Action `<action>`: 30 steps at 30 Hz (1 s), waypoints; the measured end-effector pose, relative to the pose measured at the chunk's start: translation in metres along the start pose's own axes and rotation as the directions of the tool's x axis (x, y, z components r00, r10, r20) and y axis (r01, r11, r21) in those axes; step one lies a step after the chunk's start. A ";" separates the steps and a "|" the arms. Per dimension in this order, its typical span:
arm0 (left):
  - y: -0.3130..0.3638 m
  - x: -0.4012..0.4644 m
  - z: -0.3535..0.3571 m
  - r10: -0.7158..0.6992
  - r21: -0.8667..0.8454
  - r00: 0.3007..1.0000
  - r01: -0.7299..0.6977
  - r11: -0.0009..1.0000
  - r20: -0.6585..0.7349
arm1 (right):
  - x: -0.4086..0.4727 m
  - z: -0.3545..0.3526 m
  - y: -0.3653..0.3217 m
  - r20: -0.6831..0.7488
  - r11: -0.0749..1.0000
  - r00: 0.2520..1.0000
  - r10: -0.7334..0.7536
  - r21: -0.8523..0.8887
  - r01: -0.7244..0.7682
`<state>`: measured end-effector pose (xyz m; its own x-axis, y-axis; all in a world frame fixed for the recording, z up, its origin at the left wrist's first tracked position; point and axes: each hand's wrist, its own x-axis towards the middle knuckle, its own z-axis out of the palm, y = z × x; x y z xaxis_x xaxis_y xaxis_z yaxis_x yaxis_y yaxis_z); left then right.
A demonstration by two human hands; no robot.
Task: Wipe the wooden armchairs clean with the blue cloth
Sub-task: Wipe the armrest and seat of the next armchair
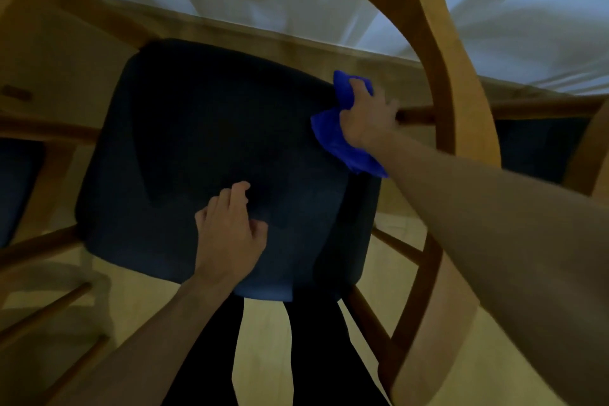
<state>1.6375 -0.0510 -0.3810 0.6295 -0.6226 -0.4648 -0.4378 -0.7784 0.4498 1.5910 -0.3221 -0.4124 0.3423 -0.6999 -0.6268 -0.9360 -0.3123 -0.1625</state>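
Blue cloth bunched in closed right hand; left hand rests open on seat.

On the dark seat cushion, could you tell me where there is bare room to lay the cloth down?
The far and left parts of the seat cushion are bare, bordered by the curved wooden backrest. The near middle is taken by the left hand. The right edge is crowded: the right hand presses the blue cloth there, beside the side rail.

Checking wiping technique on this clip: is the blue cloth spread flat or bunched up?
Bunched up. The blue cloth is crumpled in the right hand against the seat cushion edge, folds sticking out above and below.
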 end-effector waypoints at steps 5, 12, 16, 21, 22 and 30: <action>0.002 -0.008 0.000 -0.019 -0.030 0.999 0.020 0.999 0.026 | -0.089 0.054 0.020 -0.025 0.973 0.993 0.119 0.200 -0.112; 0.012 0.005 -0.004 0.026 -0.107 0.999 -0.029 0.994 -0.024 | -0.154 0.073 0.031 -0.060 0.909 0.973 0.222 0.374 -0.184; 0.008 0.019 -0.016 0.022 -0.124 0.995 -0.033 0.992 -0.095 | -0.103 0.037 0.038 -0.165 0.909 0.971 0.173 0.405 -0.093; -0.006 0.020 -0.032 0.014 -0.175 0.996 -0.028 0.984 -0.082 | -0.064 0.031 0.048 -0.056 0.942 0.984 0.170 0.304 -0.145; -0.010 0.020 -0.036 -0.009 -0.199 0.995 -0.011 0.980 -0.100 | -0.070 0.036 0.050 -0.048 0.947 0.986 0.157 0.292 -0.136; -0.052 -0.006 -0.046 -0.150 -0.264 0.982 0.115 0.958 -0.116 | -0.184 0.123 0.021 0.084 0.984 0.985 0.149 0.090 -0.157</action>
<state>1.6857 -0.0030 -0.3666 0.7583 -0.4853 -0.4353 -0.1771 -0.7959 0.5789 1.4984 -0.1210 -0.3945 0.1907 -0.6821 -0.7060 -0.9816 -0.1394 -0.1304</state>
